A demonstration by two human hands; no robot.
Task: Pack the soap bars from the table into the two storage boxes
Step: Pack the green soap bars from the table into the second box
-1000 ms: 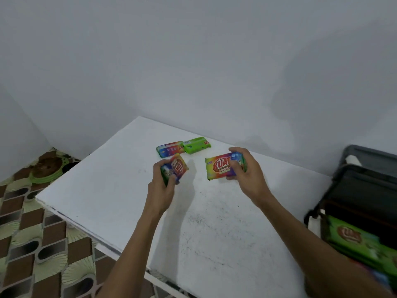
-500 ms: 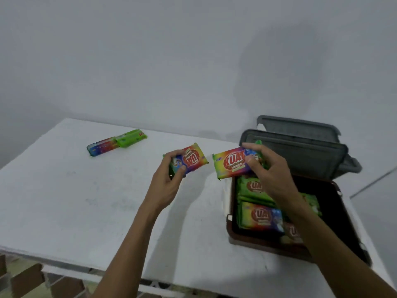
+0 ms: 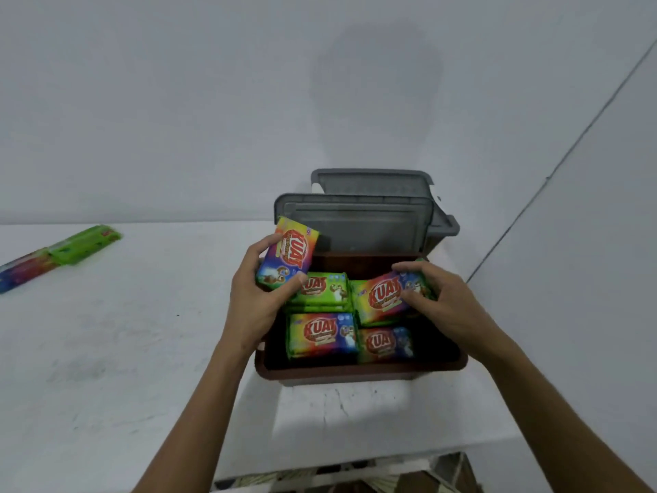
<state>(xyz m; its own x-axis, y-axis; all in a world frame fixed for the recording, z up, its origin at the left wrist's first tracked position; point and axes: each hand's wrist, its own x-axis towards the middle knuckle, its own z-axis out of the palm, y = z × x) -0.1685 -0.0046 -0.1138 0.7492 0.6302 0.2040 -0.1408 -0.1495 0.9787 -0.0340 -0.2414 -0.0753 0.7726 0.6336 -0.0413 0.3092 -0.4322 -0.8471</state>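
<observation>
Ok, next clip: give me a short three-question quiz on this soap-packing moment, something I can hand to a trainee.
1. True or false: the left hand holds a soap bar, and the right hand holds one too.
2. How many loose bars lie on the table at far left?
3. The right hand's bar is: A) flat on the table; B) over the open brown box; C) on top of a grey lid.
Key: 1 true; 2 two; 3 B.
</observation>
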